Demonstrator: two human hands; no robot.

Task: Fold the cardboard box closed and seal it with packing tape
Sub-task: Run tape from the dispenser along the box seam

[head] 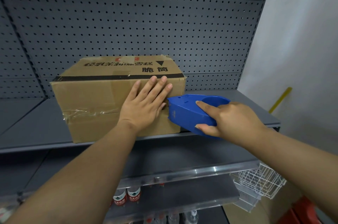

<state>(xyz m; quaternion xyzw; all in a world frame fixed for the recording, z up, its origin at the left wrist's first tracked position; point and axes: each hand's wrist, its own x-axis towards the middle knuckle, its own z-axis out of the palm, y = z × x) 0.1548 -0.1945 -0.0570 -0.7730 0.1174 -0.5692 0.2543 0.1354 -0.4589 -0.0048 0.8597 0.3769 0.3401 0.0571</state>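
On the box's near face, both hands at the taped seam.
The left hand [144, 103] presses flat, fingers straight, on the cardboard box [117, 96] on the shelf [237, 99]; the right hand [232, 119] grips the blue tape dispenser [184, 112], its nose touching the face's right end, seam running leftward.

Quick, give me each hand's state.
Left hand: open, flat on the cardboard box.
Right hand: gripping the blue tape dispenser.
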